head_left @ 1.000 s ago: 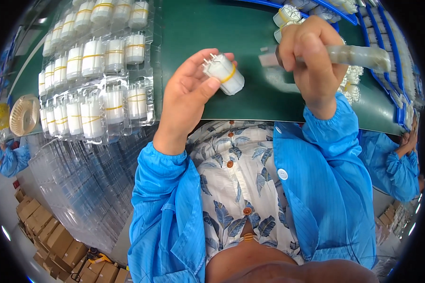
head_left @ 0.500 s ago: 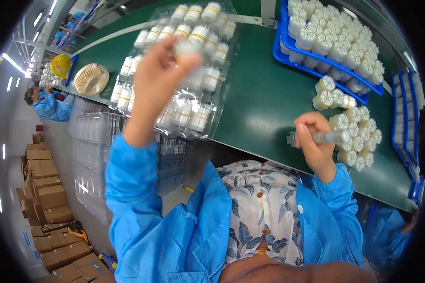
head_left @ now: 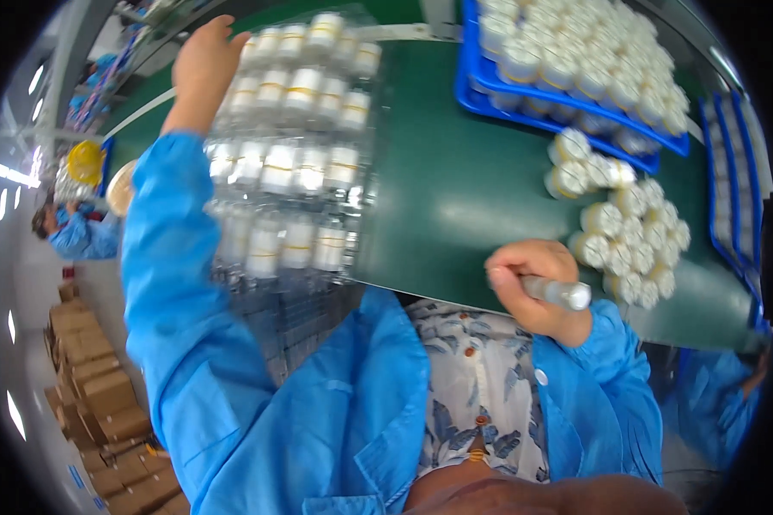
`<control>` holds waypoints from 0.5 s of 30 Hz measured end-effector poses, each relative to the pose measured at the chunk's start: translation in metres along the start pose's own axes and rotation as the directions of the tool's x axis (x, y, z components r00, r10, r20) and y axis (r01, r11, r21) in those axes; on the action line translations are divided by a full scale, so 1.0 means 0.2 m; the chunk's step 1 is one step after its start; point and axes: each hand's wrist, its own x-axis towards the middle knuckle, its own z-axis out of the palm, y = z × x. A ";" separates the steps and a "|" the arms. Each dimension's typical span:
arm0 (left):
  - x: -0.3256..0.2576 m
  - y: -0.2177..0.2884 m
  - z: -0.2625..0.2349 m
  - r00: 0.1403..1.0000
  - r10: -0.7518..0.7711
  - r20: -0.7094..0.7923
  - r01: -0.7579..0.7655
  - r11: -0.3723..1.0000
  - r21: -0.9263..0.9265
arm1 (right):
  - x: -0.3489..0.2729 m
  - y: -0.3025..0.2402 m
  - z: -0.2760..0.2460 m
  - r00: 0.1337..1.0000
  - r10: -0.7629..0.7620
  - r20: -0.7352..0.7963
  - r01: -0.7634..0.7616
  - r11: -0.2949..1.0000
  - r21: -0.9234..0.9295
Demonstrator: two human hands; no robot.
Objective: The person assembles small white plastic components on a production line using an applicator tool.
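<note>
My left hand (head_left: 204, 64) reaches to the far left corner of a clear plastic blister tray (head_left: 352, 215). Its fingers curl downward, and anything between them is hidden. Rows of white cylinders (head_left: 302, 88) with thin yellow bands fill the tray's pockets. Close to the table's front edge, my right hand (head_left: 537, 279) is closed around a translucent plastic tube (head_left: 563, 293), whose pale round end sticks out toward the right. Just right of that hand stands a cluster of white ribbed-top cylinders (head_left: 631, 240), with a smaller group (head_left: 571, 163) behind it.
Stacked blue trays (head_left: 558, 116) packed with white cylinders stand at the back right; more blue trays (head_left: 730, 189) line the right edge. A cream basket (head_left: 122, 189) sits at the left. A co-worker in blue (head_left: 86, 233) and cardboard boxes (head_left: 103, 386) are beyond.
My left hand has moved left and away from me, to the tray's far corner; the blurred white piece in its fingers no longer shows. My right hand has shifted slightly left with the tube.
</note>
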 end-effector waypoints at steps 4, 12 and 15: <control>-0.51 0.75 -0.39 0.942 0.285 0.177 -0.145 0.821 -0.552 | -0.02 0.02 0.02 0.985 -0.174 -0.008 0.174 0.984 0.040; -0.89 1.66 -0.18 0.908 0.406 -0.101 -0.321 0.520 -0.791 | -0.11 -0.06 -0.09 0.959 -0.267 -0.095 0.269 0.963 0.007; -0.91 1.76 -0.06 0.955 0.290 -0.057 -0.196 0.478 -0.856 | -0.13 -0.05 -0.10 0.971 -0.207 -0.122 0.205 0.978 -0.030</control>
